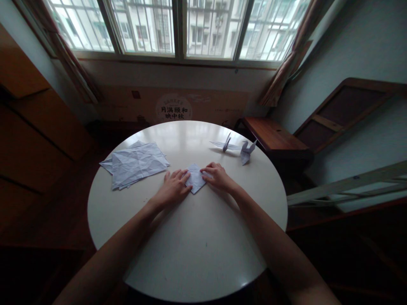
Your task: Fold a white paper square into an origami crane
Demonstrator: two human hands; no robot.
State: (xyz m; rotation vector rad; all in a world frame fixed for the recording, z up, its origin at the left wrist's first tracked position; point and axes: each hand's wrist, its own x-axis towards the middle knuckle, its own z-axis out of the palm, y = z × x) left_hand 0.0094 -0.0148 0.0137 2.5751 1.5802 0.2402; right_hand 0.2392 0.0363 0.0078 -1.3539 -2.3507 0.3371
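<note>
A small folded piece of white paper (196,179) lies flat on the round white table (190,250), with a point toward me. My left hand (173,187) rests on its left edge, fingers stretched out and pressing down. My right hand (217,175) presses on its right edge with fingers curled over the paper. Neither hand lifts the paper off the table.
A stack of crumpled white sheets (136,164) lies at the table's left. Two folded paper cranes (238,149) stand at the far right of the table. A wooden bench (273,136) is beyond the right edge, below the window (178,27).
</note>
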